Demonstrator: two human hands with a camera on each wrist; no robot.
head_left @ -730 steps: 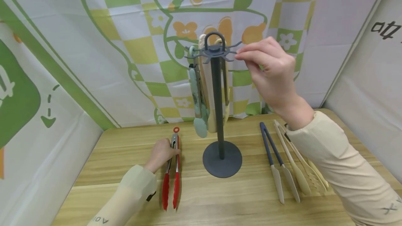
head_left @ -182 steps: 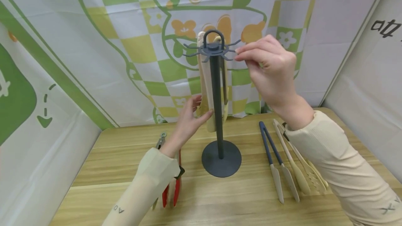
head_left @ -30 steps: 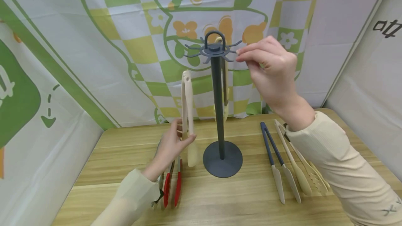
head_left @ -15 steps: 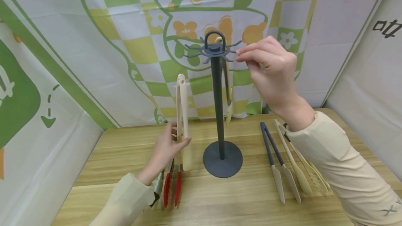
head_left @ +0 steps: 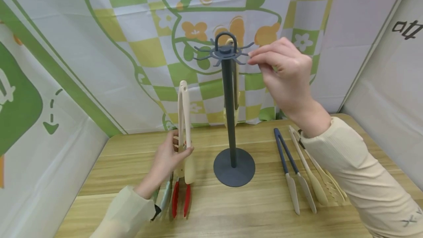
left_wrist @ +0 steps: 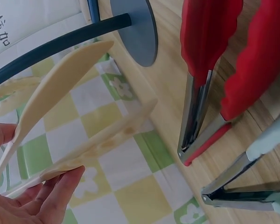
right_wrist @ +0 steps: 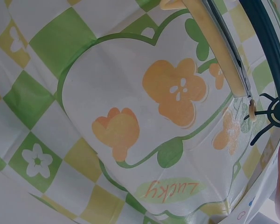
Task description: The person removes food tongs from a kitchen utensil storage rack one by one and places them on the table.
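Note:
My left hand [head_left: 165, 159] holds a pair of cream tongs [head_left: 186, 115] upright, hinge end up, left of a dark grey rotating utensil stand [head_left: 230, 116]. In the left wrist view, thumb and fingers grip the cream tongs' [left_wrist: 60, 88] two arms, which are spread apart. My right hand [head_left: 285, 65] pinches the tip of one hook at the stand's top. Yellow tongs [right_wrist: 214, 42] hang from a back hook, partly hidden by the pole in the head view. Below the left hand lie red-tipped tongs [head_left: 176, 199] and mint tongs [head_left: 166, 195], both partly covered.
On the right of the wooden table [head_left: 251, 208] lie navy tongs with grey tips [head_left: 290, 164], cream tongs [head_left: 310, 172] and slotted-tip tongs [head_left: 330, 186], near the right sleeve. A patterned cloth [head_left: 142, 50] hangs close behind the stand.
Earlier the mint tongs came off the stand to the table's left. Since then my left hand has lifted off the cream tongs and carried them left and down. The right hand stays put.

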